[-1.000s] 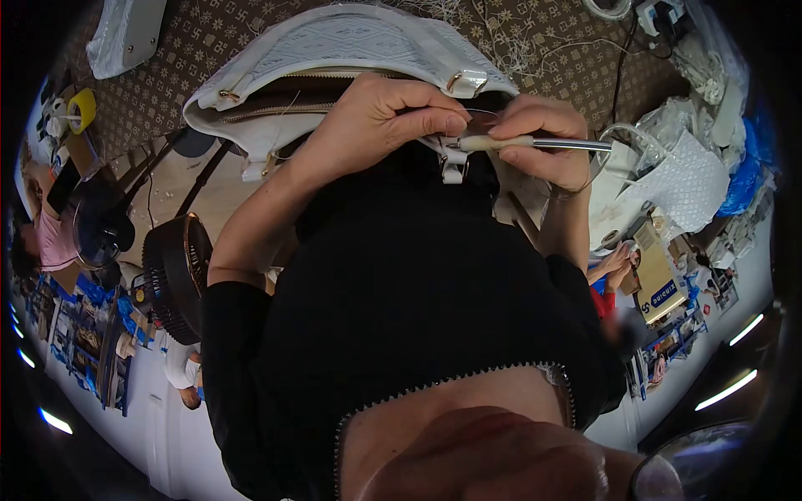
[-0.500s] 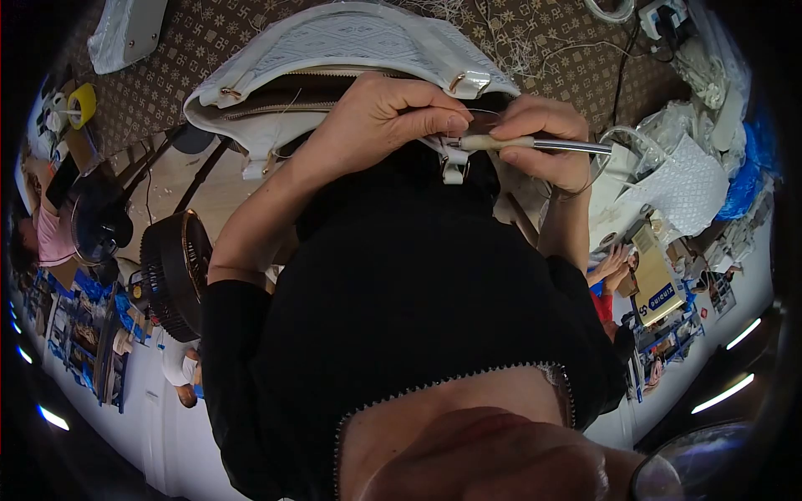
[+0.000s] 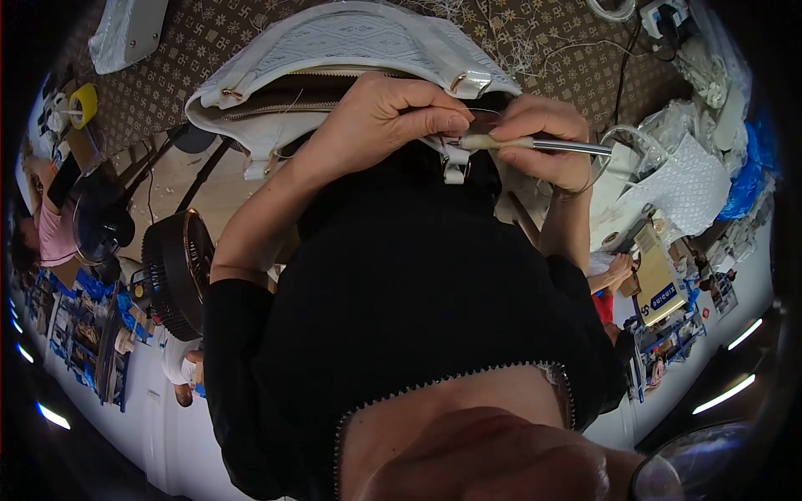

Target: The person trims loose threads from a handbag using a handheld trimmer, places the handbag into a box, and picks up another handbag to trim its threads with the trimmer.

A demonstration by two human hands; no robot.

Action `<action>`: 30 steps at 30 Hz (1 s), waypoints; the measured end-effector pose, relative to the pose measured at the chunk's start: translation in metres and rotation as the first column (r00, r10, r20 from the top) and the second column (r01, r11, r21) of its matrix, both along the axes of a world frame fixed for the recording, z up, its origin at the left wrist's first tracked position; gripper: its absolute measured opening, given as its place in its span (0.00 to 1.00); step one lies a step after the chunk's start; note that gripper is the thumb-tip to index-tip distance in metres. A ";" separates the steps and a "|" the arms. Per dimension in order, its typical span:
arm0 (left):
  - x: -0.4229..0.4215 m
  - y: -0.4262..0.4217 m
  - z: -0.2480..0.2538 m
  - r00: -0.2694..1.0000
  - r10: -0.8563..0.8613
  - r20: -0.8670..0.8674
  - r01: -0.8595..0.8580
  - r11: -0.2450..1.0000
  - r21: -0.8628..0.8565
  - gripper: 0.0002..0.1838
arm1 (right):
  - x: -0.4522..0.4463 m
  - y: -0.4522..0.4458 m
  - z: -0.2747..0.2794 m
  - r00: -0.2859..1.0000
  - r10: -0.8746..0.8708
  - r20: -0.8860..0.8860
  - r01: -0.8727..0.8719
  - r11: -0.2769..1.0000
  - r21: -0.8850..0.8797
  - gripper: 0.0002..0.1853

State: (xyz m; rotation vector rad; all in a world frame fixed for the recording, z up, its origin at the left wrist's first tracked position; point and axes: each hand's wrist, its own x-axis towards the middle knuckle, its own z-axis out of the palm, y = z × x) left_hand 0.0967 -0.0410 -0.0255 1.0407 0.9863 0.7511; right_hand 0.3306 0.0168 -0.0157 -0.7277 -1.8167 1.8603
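Left hand pinches thread; right hand grips slim tool. White bag at near edge of table, by left hand. Advisable: light thread tension, tool steady, fingertips clear of tip.

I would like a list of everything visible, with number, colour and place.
handbag: one, white, top centre
thread: at least one strand, pale, in left hand
tool: one, cream and silver, in right hand
patterned surface: one, brown, top
loose threads: uncounted, white, top
wrapped item: one, whitish, top left
socket: one, white, top right
tape roll: one, yellow, left
fan: at least one, black, left
textured item: one, white, right
plastic: uncounted, clear and blue, right
box: one, tan and blue, right
shelving: uncounted, blue, lower edges
lights: several, white, lower corners
co-workers: at least three, pink, white, red clothes, sides
shirt: one, black, centre
left hand, right hand: one each, bare, upper centre
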 end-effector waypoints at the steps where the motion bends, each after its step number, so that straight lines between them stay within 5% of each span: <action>1: 0.000 0.000 0.000 1.000 0.000 -0.001 0.000 1.000 -0.003 0.11 | 0.000 0.000 0.001 1.000 -0.001 0.000 0.001 1.000 0.000 0.11; 8: -0.003 0.002 0.006 0.999 -0.021 -0.028 0.019 0.999 -0.046 0.10 | 0.007 -0.006 -0.007 0.984 -0.125 -0.123 0.100 0.977 -0.190 0.09; 10: -0.005 0.002 0.013 0.949 -0.013 -0.314 0.066 0.985 0.158 0.10 | 0.007 -0.006 -0.012 0.958 -0.205 -0.202 0.140 0.945 -0.296 0.10; 13: -0.016 -0.009 0.033 0.922 0.130 -0.365 0.049 0.895 0.443 0.08 | 0.007 -0.008 -0.016 0.922 -0.266 -0.282 0.169 0.930 -0.325 0.11; 16: -0.067 -0.019 0.068 0.989 -0.119 -0.091 0.145 0.910 0.389 0.06 | 0.009 -0.008 -0.022 0.902 -0.304 -0.307 0.191 0.918 -0.349 0.12; 19: -0.128 -0.036 0.088 0.927 -0.325 -0.189 0.374 0.853 0.364 0.07 | 0.009 -0.006 -0.021 0.905 -0.312 -0.289 0.209 0.918 -0.338 0.13; 21: -0.146 -0.052 0.090 0.934 -0.014 -0.358 0.092 0.975 0.201 0.09 | 0.008 -0.006 -0.021 0.904 -0.307 -0.297 0.203 0.921 -0.332 0.13; 22: -0.144 -0.054 0.087 0.932 -0.011 -0.363 0.091 0.975 0.203 0.09 | 0.007 -0.005 -0.021 0.906 -0.303 -0.295 0.203 0.923 -0.326 0.13; 24: -0.129 -0.051 0.076 0.510 0.497 -0.702 -0.441 0.852 0.283 0.15 | 0.008 -0.004 -0.020 0.919 -0.283 -0.273 0.195 0.931 -0.310 0.13; 25: -0.128 -0.050 0.069 0.506 0.503 -0.700 -0.449 0.847 0.284 0.15 | 0.008 -0.004 -0.019 0.933 -0.266 -0.243 0.190 0.936 -0.295 0.13; 27: -0.130 -0.045 0.049 0.829 0.345 -0.440 -0.363 0.931 0.046 0.19 | 0.007 -0.002 -0.020 0.933 -0.251 -0.257 0.181 0.946 -0.268 0.13; 30: -0.123 -0.043 0.022 0.959 0.201 -0.200 -0.214 0.976 -0.046 0.23 | 0.007 -0.002 -0.016 0.922 -0.269 -0.279 0.208 0.951 -0.229 0.13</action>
